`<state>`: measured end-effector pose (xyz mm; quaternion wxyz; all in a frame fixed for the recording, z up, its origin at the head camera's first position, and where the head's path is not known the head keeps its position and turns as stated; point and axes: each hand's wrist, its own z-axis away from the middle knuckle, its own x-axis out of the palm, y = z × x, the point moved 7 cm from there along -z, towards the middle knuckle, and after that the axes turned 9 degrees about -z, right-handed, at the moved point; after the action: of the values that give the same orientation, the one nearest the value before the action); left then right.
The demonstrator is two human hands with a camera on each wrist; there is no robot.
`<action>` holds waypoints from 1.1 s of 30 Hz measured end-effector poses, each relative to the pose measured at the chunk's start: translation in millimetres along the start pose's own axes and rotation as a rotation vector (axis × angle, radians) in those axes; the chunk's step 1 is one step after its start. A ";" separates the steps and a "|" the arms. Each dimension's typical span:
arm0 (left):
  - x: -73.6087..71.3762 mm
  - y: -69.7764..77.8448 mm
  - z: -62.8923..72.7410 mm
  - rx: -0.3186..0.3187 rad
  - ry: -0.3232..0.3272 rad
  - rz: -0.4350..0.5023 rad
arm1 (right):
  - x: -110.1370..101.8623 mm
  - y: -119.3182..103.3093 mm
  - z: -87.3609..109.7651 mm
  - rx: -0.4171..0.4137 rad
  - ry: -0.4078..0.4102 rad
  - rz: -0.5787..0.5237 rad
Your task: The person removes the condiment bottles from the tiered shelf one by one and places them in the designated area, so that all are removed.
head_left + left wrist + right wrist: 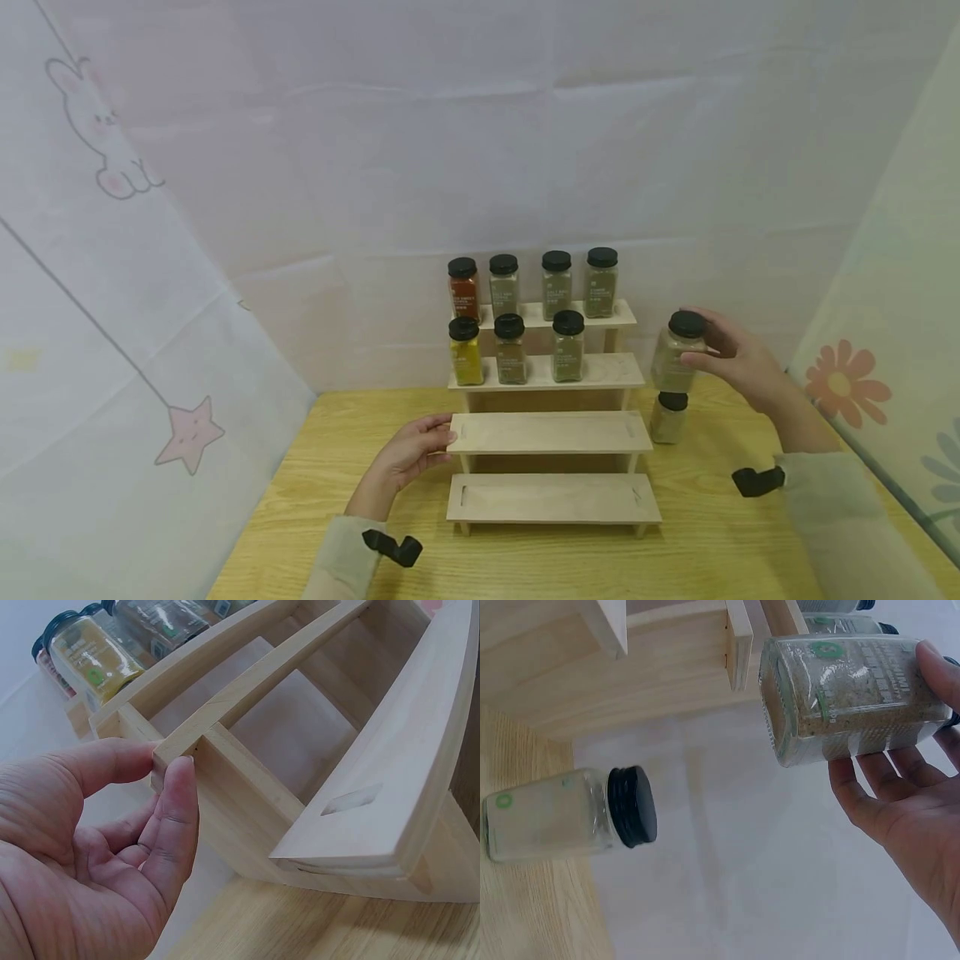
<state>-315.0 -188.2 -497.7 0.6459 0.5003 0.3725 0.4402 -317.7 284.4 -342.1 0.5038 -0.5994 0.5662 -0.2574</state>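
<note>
My right hand (738, 358) grips a black-lidded spice jar (678, 354) in the air, right of the wooden tiered rack (551, 432). In the right wrist view that jar holds a brownish, speckled powder. Below it a second spice jar (667, 418) with a pale filling stands on the table. At the rack's left side, my left hand (411, 450) pinches the end of the second-lowest shelf between thumb and fingers, as the left wrist view shows. On the top shelf stand several jars, including a red one (464, 292). The shelf below bears 3 jars, with a yellow one (467, 354) leftmost.
The rack stands on a wood-grain table (360, 417). A pale cloth (390, 167) hangs close behind it, with more printed cloth at both sides. Black wrist cameras sit on both sleeves.
</note>
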 end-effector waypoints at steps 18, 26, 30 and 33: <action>-0.6 0.8 -1.0 0.001 0.003 -0.015 | -31.3 24.9 27.6 0.054 0.023 0.054; -1.2 0.2 -0.9 -0.003 -0.002 -0.006 | -40.0 38.6 36.3 0.044 0.050 0.037; -1.9 -0.3 -1.2 -0.008 -0.002 -0.006 | -43.7 45.2 39.3 0.066 0.025 0.080; -2.5 -1.9 -2.8 -0.006 -0.004 -0.002 | -47.3 51.8 42.7 0.117 0.019 0.135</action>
<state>-318.0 -189.9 -500.1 0.6484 0.4989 0.3703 0.4399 -312.6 349.8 -391.5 0.5488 -0.5271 0.5940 -0.2611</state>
